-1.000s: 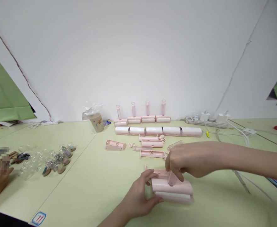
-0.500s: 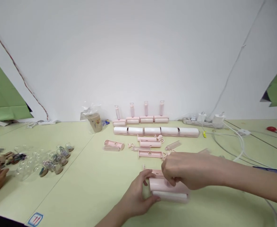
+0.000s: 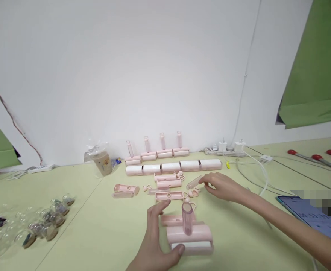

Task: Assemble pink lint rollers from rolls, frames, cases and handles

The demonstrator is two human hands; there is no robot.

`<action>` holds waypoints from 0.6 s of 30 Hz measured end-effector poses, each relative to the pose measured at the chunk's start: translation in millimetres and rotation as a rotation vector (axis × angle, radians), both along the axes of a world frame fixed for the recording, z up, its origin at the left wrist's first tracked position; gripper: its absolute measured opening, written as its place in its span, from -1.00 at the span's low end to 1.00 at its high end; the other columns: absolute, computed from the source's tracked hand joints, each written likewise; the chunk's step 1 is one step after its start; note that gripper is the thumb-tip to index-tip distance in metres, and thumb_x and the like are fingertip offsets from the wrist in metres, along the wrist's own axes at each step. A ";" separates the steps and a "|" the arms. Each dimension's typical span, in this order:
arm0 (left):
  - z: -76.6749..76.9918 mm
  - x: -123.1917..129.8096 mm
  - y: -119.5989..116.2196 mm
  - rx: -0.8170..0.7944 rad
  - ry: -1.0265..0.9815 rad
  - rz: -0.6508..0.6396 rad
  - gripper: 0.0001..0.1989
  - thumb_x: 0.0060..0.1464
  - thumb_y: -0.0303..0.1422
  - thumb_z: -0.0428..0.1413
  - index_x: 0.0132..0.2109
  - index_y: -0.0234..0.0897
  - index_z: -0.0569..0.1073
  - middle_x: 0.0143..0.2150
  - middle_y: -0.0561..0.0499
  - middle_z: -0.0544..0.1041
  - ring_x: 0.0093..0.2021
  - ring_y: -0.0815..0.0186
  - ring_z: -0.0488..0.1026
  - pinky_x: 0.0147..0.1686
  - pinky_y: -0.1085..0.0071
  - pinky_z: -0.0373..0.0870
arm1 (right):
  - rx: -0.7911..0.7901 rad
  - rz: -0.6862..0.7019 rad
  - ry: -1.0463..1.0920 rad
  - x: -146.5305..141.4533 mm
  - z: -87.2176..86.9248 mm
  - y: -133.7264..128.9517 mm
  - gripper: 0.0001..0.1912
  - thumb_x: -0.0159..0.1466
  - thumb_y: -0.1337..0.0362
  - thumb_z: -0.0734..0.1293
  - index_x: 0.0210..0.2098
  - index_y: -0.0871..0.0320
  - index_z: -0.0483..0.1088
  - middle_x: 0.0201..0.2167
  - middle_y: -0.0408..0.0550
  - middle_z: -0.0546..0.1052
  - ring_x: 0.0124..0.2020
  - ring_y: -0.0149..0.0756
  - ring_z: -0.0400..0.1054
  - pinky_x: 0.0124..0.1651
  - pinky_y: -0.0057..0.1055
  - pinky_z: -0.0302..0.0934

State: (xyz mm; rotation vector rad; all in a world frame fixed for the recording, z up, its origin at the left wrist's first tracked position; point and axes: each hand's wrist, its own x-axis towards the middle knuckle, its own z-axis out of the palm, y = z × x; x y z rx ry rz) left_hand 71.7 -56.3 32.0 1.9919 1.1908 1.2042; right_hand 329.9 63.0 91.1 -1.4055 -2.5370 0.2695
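Roller (image 3: pixel 189 236) — left fingers (image 3: pixel 154 213) at its edge

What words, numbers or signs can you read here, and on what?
"00" on the phone; digits after it too blurred to read surely.
Cup: printed picture, no readable words.
Blue-and-yellow wrapper: any print too small.
Front pink roller: no lettering visible.

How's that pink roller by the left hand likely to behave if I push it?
The pink roller would probably stay stiff; its shell looks like plastic. That glossy surface may feel slippery. The upright tube could tip it if pushed high.
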 end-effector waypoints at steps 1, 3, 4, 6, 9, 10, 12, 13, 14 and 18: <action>9.5 6.0 2.8 -0.021 -0.050 -0.012 -0.29 -0.15 -0.37 0.12 0.14 -0.12 -0.01 0.16 -0.11 0.09 0.11 0.08 0.10 0.07 0.11 0.09 | -0.001 -0.059 -0.036 7.3 -6.6 1.8 -0.69 0.15 0.29 0.12 -0.18 0.18 0.38 -0.24 0.12 0.50 -0.19 -0.02 0.37 -0.19 -0.17 0.18; 27.4 19.6 10.2 -0.052 -0.163 -0.071 -0.30 -0.14 -0.36 0.14 0.14 -0.11 0.01 0.17 -0.08 0.11 0.12 0.12 0.11 0.08 0.15 0.08 | -0.032 -0.185 -0.105 25.1 -16.0 4.4 -0.63 0.15 0.24 0.11 -0.12 0.26 0.34 -0.23 0.26 0.49 -0.23 0.13 0.38 -0.27 -0.07 0.18; 34.4 26.7 14.8 -0.067 -0.215 -0.118 -0.29 -0.16 -0.37 0.17 0.13 -0.10 0.02 0.16 -0.08 0.15 0.12 0.13 0.12 0.08 0.17 0.07 | -0.063 -0.236 -0.136 34.4 -19.4 5.6 -0.59 0.14 0.21 0.12 -0.11 0.30 0.33 -0.26 0.32 0.49 -0.27 0.19 0.39 -0.33 -0.05 0.19; 42.3 39.8 24.2 -0.130 -0.312 -0.227 -0.28 -0.20 -0.38 0.22 0.10 -0.12 0.07 0.09 -0.08 0.28 0.07 0.17 0.21 0.05 0.22 0.11 | -0.145 -0.272 -0.176 49.9 -25.2 8.5 -0.59 0.11 0.16 0.16 -0.16 0.30 0.37 -0.33 0.32 0.52 -0.33 0.19 0.42 -0.39 -0.09 0.21; 39.5 55.9 35.3 -0.329 -0.475 -0.360 -0.58 -0.15 -0.29 0.22 -0.12 -0.26 0.31 -0.32 -0.02 0.49 -0.29 0.30 0.43 -0.23 0.35 0.32 | -0.223 -0.199 -0.165 57.4 -31.8 13.5 -0.63 0.06 0.11 0.23 -0.21 0.18 0.41 -0.29 0.14 0.55 -0.29 0.00 0.44 -0.34 -0.27 0.25; 36.0 60.2 37.7 -0.397 -0.529 -0.386 -0.69 -0.13 -0.22 0.20 -0.27 -0.30 0.35 -0.51 0.05 0.46 -0.48 0.37 0.41 -0.41 0.43 0.34 | -0.218 -0.181 -0.151 54.7 -33.0 15.1 -0.60 0.08 0.09 0.23 -0.15 0.15 0.39 -0.26 0.10 0.54 -0.26 -0.04 0.43 -0.32 -0.30 0.25; 28.0 67.0 40.5 -0.493 -0.608 -0.391 -0.63 -0.14 -0.08 0.17 -0.53 -0.30 0.27 -0.76 0.19 0.25 -0.75 0.52 0.18 -0.69 0.55 0.17 | -0.160 -0.174 -0.122 42.4 -33.8 17.6 -0.54 0.12 0.06 0.18 -0.05 0.15 0.32 -0.20 0.11 0.51 -0.21 -0.03 0.41 -0.27 -0.28 0.23; 24.3 69.6 41.2 -0.512 -0.634 -0.370 -0.57 -0.18 -0.03 0.16 -0.59 -0.27 0.20 -0.80 0.23 0.17 -0.80 0.56 0.08 -0.76 0.58 0.06 | -0.119 -0.175 -0.106 33.5 -33.6 18.4 -0.54 0.15 0.05 0.15 -0.06 0.15 0.32 -0.20 0.12 0.50 -0.19 -0.01 0.39 -0.25 -0.26 0.21; 21.2 71.7 41.5 -0.516 -0.652 -0.346 -0.53 -0.21 0.00 0.17 -0.61 -0.26 0.16 -0.82 0.25 0.14 -0.82 0.58 0.02 -0.79 0.59 0.00 | -0.078 -0.171 -0.088 23.5 -33.5 18.8 -0.58 0.17 0.04 0.12 -0.11 0.15 0.35 -0.20 0.12 0.49 -0.18 -0.01 0.38 -0.24 -0.25 0.19; 14.6 75.8 42.2 -0.489 -0.708 -0.322 -0.52 -0.25 0.00 0.19 -0.61 -0.25 0.14 -0.83 0.26 0.13 -0.83 0.60 -0.01 -0.81 0.61 -0.09 | -0.006 -0.135 -0.011 -14.4 -39.0 19.1 -0.61 0.21 0.03 0.11 -0.44 0.13 0.42 -0.33 0.05 0.48 -0.24 -0.09 0.36 -0.28 -0.30 0.14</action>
